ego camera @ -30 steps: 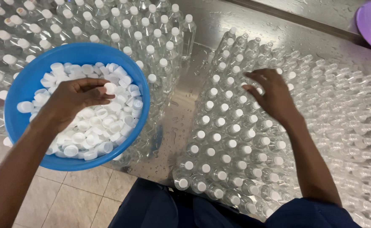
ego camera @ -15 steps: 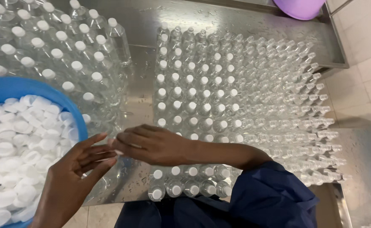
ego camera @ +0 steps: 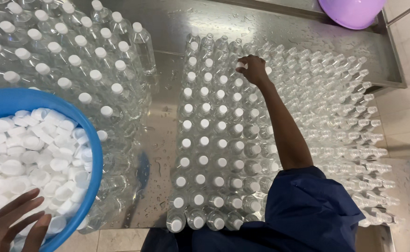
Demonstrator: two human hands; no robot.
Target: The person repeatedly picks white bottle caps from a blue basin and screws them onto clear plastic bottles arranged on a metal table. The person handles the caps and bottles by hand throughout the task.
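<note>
Capping is the step in hand: your right hand (ego camera: pixel 253 69) pinches a white cap (ego camera: pixel 240 66) in closed fingers over an open bottle (ego camera: pixel 254 46) far back on the desk (ego camera: pixel 167 107). Your left hand (ego camera: pixel 10 225), fingers spread and empty, rests on the blue basin (ego camera: pixel 90 186) of caps; seating calls for a straight press

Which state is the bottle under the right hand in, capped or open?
Being capped: the right hand presses a white cap onto that bottle's mouth. Whether it is seated, cannot tell.
</note>
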